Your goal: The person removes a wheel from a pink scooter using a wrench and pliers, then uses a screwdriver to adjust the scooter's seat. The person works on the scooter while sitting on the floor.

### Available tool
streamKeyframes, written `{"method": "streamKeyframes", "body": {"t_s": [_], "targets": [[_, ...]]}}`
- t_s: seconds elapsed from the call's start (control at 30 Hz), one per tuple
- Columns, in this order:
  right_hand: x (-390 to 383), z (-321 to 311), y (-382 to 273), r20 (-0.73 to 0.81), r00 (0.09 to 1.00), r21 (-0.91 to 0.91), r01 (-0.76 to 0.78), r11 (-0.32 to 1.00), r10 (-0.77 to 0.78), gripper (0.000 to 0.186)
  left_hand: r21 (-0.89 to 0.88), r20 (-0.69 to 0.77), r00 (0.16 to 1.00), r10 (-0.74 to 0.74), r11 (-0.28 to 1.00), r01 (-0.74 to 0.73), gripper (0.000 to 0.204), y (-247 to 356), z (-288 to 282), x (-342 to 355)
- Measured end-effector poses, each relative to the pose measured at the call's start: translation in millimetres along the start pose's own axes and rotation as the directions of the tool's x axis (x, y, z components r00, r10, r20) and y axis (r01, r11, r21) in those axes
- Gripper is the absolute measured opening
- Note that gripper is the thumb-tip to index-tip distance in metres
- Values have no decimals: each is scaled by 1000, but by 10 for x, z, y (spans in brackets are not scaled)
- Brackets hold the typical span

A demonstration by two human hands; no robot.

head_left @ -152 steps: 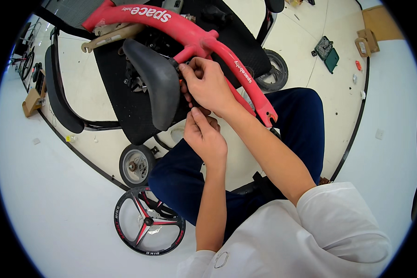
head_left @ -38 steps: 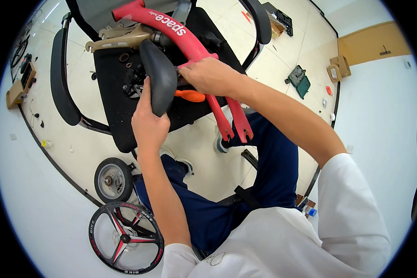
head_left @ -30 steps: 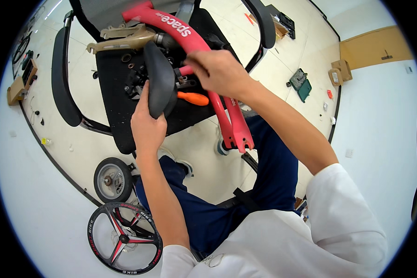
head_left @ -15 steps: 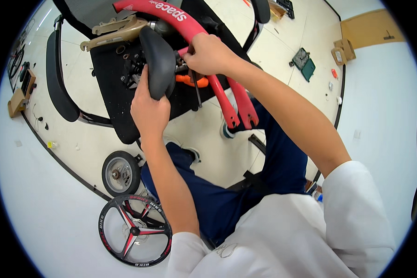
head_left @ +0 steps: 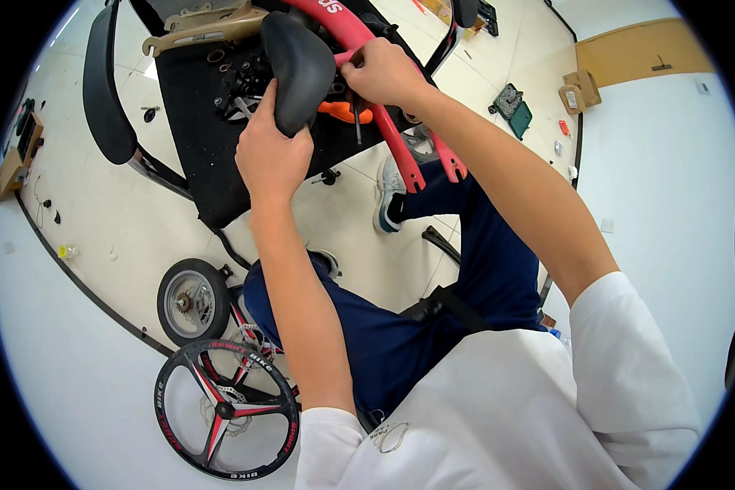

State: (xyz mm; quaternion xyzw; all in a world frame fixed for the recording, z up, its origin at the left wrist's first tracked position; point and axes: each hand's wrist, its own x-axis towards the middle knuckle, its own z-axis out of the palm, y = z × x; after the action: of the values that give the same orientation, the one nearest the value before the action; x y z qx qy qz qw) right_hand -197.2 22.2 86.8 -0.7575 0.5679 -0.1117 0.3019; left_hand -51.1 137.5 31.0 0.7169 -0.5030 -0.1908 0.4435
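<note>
A black bicycle saddle [head_left: 298, 72] is gripped near its narrow end by my left hand [head_left: 274, 153], above a black chair seat [head_left: 189, 143]. Just right of the saddle, my right hand [head_left: 384, 75] has its fingers closed around a thin dark rod [head_left: 358, 124] that looks like a hex key and points downward. Its upper end and the saddle's underside are hidden by the hand and saddle. A red bicycle frame [head_left: 396, 145] with forked ends lies behind my right hand. An orange handle [head_left: 343, 112] shows below the saddle.
On the chair also lie a tan frame part [head_left: 204, 31] and dark metal parts [head_left: 241, 82]. The chair's armrest [head_left: 110, 90] rises at left. A small tyred wheel [head_left: 192, 302] and a black-and-red three-spoke wheel [head_left: 224, 408] are at lower left. A green tool case [head_left: 514, 110] lies right.
The view has shifted, so the chair and frame sit higher in the picture. Both hands keep their holds; the saddle and dark rod appear slightly higher and further right.
</note>
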Motion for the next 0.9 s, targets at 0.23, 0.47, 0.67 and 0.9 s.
{"method": "streamKeyframes", "body": {"t_s": [0.23, 0.47, 0.67, 0.9], "targets": [[5, 110, -109, -50, 975, 266, -194, 944, 215, 18, -100, 25, 999, -19, 995, 22, 59, 36, -40, 19], [-26, 443, -72, -117, 936, 772, -125, 624, 333, 24, -150, 17, 998, 58, 987, -54, 59, -58, -89, 10], [47, 516, 3, -252, 885, 693, -118, 712, 392, 23, -185, -67, 983, 173, 965, -183, 51, 2, -203, -166], [280, 460, 67, -275, 877, 530, -204, 823, 394, 19, -245, -280, 959, 51, 962, -123, 14, 353, -148, -444]]}}
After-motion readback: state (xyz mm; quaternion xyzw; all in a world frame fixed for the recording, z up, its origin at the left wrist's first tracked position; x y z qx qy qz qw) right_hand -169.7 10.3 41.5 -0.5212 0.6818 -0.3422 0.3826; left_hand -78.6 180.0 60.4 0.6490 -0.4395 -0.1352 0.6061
